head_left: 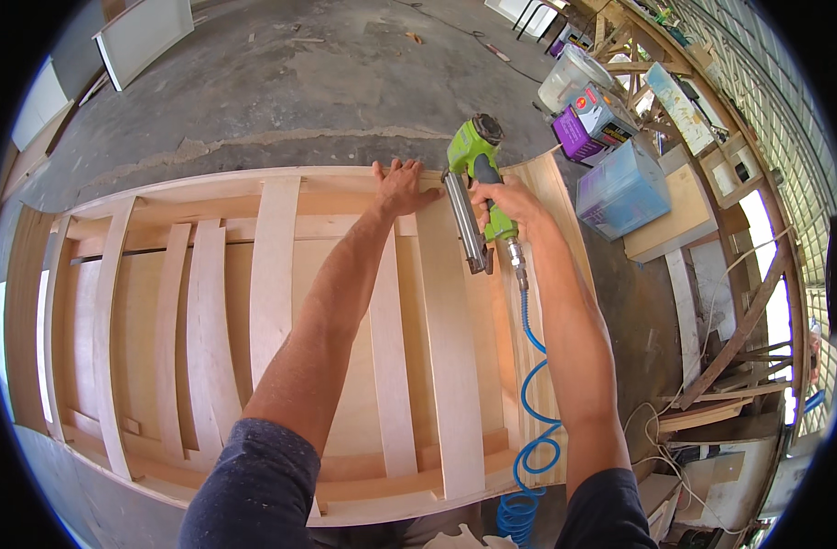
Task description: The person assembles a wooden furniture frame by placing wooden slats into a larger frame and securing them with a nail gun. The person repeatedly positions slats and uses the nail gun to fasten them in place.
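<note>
A green pneumatic nail gun (474, 146) with a silver magazine is in my right hand (512, 203), whose fingers wrap round its grip. From the metal coupling at its base runs a coiled blue air hose (539, 382). The gun is over the right part of a pale wooden slatted frame (208, 179), close to the far end of a wide slat (448, 366). My left hand (404, 189) lies with fingers spread on the frame's far rail, beside that slat's end. The gun's nose tip is hard to make out.
A plain board (557, 210) borders the frame on the right. Beyond it stand a blue square can (625, 190), a purple can (583, 133) and a white bucket (576, 78). Scrap timber (725, 403) lies at far right. White panels (144, 41) stand at upper left.
</note>
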Action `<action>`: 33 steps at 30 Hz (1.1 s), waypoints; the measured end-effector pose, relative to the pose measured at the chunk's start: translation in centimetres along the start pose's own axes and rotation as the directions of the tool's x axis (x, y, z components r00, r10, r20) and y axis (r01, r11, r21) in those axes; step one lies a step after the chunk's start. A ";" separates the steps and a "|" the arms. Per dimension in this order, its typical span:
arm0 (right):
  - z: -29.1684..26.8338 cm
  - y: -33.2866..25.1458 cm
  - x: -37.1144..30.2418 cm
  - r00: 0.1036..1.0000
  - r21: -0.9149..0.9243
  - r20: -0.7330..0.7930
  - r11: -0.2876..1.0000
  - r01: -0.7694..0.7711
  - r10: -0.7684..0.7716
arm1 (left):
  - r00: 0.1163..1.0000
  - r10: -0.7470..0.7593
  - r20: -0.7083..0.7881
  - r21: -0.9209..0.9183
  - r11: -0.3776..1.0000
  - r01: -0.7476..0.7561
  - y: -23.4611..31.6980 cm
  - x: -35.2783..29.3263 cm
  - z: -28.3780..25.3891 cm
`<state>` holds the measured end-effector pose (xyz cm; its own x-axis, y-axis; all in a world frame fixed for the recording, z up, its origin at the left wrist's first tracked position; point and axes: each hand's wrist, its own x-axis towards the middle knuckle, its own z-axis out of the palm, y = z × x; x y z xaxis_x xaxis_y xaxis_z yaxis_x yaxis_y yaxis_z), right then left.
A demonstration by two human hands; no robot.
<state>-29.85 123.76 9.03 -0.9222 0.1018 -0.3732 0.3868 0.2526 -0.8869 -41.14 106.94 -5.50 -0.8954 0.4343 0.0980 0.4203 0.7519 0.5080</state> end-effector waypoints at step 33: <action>0.9 0.2 1.5 0.997 -0.009 0.073 1.000 0.012 -0.011 | 0.953 0.078 0.291 -0.002 0.997 -0.081 -0.6 0.9 -2.8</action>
<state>-31.11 123.06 8.01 -0.9236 0.0284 -0.3823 0.3759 0.2625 -0.8887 -42.66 105.46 -3.30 -0.7782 0.6171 -0.1163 0.4908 0.7132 0.5006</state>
